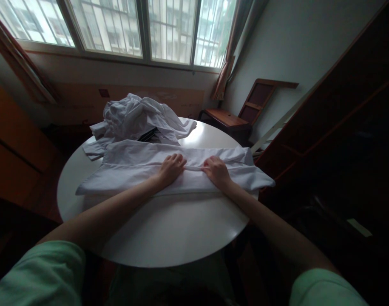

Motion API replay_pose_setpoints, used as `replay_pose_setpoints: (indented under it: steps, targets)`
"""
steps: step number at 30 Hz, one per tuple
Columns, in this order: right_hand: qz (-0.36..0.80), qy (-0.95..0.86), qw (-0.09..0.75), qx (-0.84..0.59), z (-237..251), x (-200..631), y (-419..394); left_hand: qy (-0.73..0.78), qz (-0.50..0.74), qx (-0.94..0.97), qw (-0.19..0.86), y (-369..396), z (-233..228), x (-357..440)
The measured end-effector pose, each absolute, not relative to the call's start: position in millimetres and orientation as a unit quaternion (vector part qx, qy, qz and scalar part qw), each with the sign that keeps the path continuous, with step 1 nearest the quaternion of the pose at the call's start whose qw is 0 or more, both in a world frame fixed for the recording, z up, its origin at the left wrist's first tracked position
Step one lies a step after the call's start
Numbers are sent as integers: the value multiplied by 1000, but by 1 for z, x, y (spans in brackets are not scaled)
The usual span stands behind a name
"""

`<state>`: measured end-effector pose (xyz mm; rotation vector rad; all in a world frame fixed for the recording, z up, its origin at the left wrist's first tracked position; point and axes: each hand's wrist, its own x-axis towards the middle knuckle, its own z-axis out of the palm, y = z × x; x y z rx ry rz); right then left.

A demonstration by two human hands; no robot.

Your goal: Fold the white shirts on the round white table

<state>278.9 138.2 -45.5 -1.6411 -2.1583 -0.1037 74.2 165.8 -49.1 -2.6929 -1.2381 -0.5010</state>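
Pinching the long, white folded cloth point(133, 159), left fingers point(178, 161) and right fingers point(210, 163) a bit apart, probably so the ridge pulls straight; it's right under them on the round white worktop point(168, 238).

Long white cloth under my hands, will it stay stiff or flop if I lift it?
The long white cloth would probably flop, given its soft creases. Pushed, it might slide fairly easily, since the round white table beneath looks smooth and shiny.
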Motion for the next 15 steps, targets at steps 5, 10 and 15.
replay_pose_setpoints:
  steps: [5, 10, 15]
  targets:
    - [-30, -833, 203, -514, -50, 260, 121, -348, -188, -918, -7, 145, -57, 86]
    - [34, -884, 210, -417, -62, 261, 110, -392, -130, -911, -21, 136, -70, 76]
    - [17, -844, 129, -520, -71, 326, 102, -432, -92, -897, -20, 142, -67, 48]
